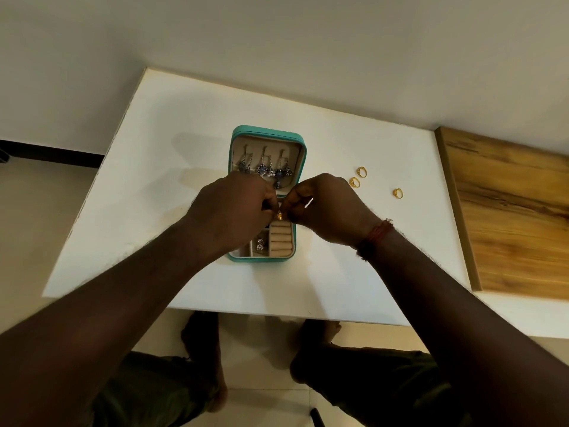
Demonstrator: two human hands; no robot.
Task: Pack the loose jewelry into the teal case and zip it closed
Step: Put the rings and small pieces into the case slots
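Observation:
The teal case point(266, 131) lies open on the white table point(154, 186), its lid part far from me. Silver pendant earrings point(266, 169) hang on hooks in the lid. The near half has beige ring rolls point(280, 240) and a small compartment holding silver earrings point(260, 243). My left hand point(234, 208) and my right hand point(329, 208) meet over the case's middle, fingertips pinched together on a small gold ring point(279, 215) right above the ring rolls. Three loose gold rings lie on the table to the right: ring point(361, 171), ring point(354, 182), ring point(397, 193).
A wooden board point(511, 217) lies along the table's right side. A wall stands behind the table. My legs and bare feet point(200, 331) show under the table's near edge, on a tiled floor.

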